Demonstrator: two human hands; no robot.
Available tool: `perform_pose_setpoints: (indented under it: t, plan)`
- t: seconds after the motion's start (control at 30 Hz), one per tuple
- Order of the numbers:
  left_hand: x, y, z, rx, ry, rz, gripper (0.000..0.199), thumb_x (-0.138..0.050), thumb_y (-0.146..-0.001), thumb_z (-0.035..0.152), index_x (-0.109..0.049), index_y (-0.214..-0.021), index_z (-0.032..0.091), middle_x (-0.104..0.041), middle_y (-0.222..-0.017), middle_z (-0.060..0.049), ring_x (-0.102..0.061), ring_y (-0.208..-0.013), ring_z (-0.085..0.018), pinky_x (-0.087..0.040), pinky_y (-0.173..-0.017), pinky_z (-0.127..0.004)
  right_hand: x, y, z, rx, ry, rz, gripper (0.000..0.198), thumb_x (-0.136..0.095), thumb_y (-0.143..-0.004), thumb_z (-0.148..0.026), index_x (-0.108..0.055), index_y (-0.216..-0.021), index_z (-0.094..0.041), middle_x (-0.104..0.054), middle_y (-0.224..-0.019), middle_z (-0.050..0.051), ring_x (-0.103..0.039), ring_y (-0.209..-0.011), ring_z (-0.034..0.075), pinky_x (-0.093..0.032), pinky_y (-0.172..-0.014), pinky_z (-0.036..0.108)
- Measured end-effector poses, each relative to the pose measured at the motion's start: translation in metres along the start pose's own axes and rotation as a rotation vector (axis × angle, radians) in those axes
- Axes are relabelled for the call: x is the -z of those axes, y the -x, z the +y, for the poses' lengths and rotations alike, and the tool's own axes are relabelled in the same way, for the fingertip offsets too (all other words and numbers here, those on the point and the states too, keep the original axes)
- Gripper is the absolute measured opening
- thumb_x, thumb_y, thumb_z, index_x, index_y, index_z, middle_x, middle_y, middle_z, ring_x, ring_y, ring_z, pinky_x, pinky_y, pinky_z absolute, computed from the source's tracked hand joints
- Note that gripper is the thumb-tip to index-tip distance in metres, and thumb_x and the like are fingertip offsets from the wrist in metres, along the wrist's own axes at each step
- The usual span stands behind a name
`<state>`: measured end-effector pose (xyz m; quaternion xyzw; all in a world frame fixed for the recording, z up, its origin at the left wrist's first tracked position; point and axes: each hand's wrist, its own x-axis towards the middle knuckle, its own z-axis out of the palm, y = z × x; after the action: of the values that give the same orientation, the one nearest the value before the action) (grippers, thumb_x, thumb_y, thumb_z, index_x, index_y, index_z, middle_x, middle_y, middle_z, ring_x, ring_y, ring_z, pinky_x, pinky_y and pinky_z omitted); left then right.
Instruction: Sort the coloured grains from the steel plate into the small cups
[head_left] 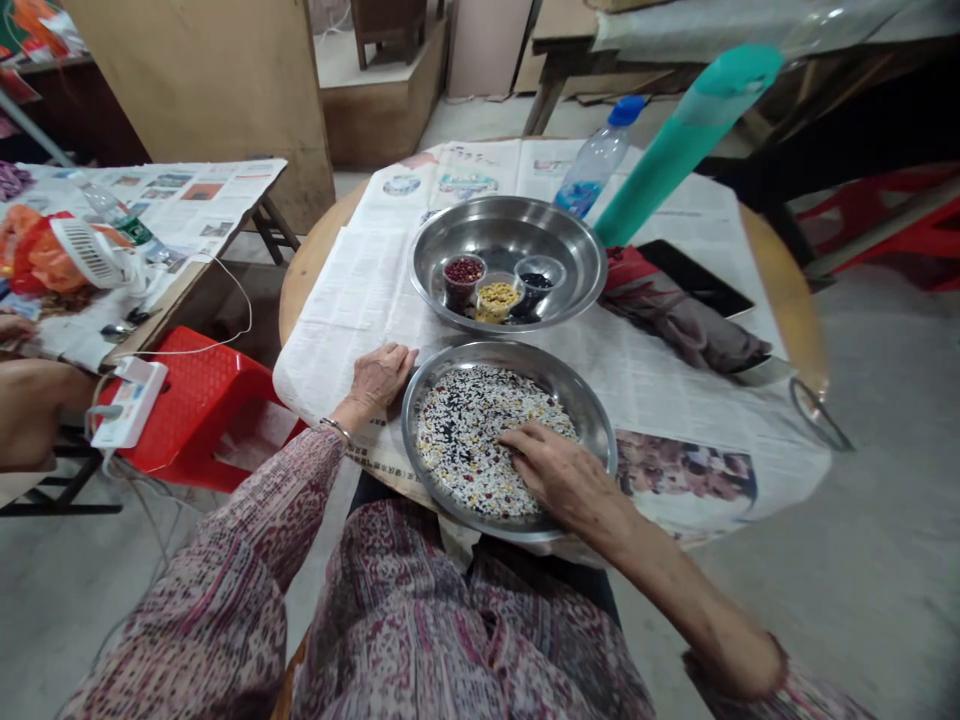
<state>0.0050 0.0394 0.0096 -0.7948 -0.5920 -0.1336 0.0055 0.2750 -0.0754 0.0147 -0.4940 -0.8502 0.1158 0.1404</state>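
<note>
A round steel basin (609,440) stands at the table's near edge, holding a spread of white rice-like grains (480,440) mixed with black, red and yellow beans. My right hand (559,470) is in it, thumb and fingertips drawn together at the grains; anything between them is too small to make out. My left hand (379,378) rests on the newspaper just left of the rim, its fingers curled in, with nothing visible in them. Behind, a deeper steel bowl (517,215) contains clear cups of red beans (463,272), yellow beans (496,300) and black beans (535,285).
Newspaper (352,290) covers the round table. A blue-capped bottle (596,160), a green tube-like object (682,150), a folded umbrella (682,320) and a dark tablet (697,275) lie or stand behind right. At left are a red stool (202,400), a power strip (131,405) and another person's leg (49,410).
</note>
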Motion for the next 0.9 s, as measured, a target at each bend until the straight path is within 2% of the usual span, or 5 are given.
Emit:
perform_pose_setpoints:
  t: [0.2,0.43,0.57,0.7,0.9]
  plan:
    - [0.001,0.0,0.001,0.021,0.041,-0.018,0.032,-0.046,-0.106,0.035,-0.062,-0.083,0.019,-0.07,-0.088,-0.006,-0.064,-0.081,-0.016,-0.04,-0.071,-0.028,-0.002,-0.039,-0.005,0.07,-0.101,0.078,0.034,-0.044,-0.094,-0.013,-0.066,-0.119,-0.021,-0.068,-0.111,0.011,-0.066,-0.102,0.023,-0.056,-0.091,0.039]
    - [0.0,0.0,0.001,0.026,0.03,-0.035,0.034,-0.044,-0.106,0.036,-0.063,-0.083,0.018,-0.071,-0.09,-0.006,-0.065,-0.083,-0.017,-0.041,-0.073,-0.029,0.011,-0.053,-0.003,-0.09,0.096,0.04,0.047,-0.063,-0.089,-0.044,-0.062,-0.13,-0.02,-0.061,-0.129,0.018,-0.057,-0.114,0.037,-0.055,-0.085,0.051]
    - [0.0,0.0,0.0,0.013,0.014,-0.021,0.034,-0.044,-0.106,0.035,-0.063,-0.084,0.018,-0.071,-0.089,-0.006,-0.065,-0.083,-0.017,-0.041,-0.072,-0.029,0.0,-0.062,-0.015,0.064,-0.121,-0.015,0.022,-0.058,-0.09,-0.022,-0.068,-0.109,-0.02,-0.065,-0.109,0.011,-0.061,-0.1,0.025,-0.052,-0.088,0.04]
    - [-0.002,0.001,-0.001,-0.001,0.028,0.008,0.033,-0.044,-0.106,0.035,-0.063,-0.084,0.019,-0.071,-0.088,-0.006,-0.064,-0.08,-0.016,-0.041,-0.071,-0.028,-0.005,-0.066,-0.022,0.09,-0.22,-0.111,0.018,-0.051,-0.083,-0.007,-0.064,-0.082,-0.019,-0.063,-0.085,0.005,-0.057,-0.078,0.017,-0.047,-0.076,0.032]
    - [-0.004,0.001,-0.002,-0.012,0.043,0.027,0.034,-0.044,-0.106,0.036,-0.063,-0.083,0.019,-0.07,-0.086,-0.005,-0.063,-0.078,-0.016,-0.041,-0.07,-0.028,0.011,-0.028,-0.011,0.14,-0.232,-0.183,0.017,-0.05,-0.086,-0.007,-0.062,-0.082,-0.019,-0.063,-0.082,0.003,-0.058,-0.076,0.016,-0.044,-0.072,0.03]
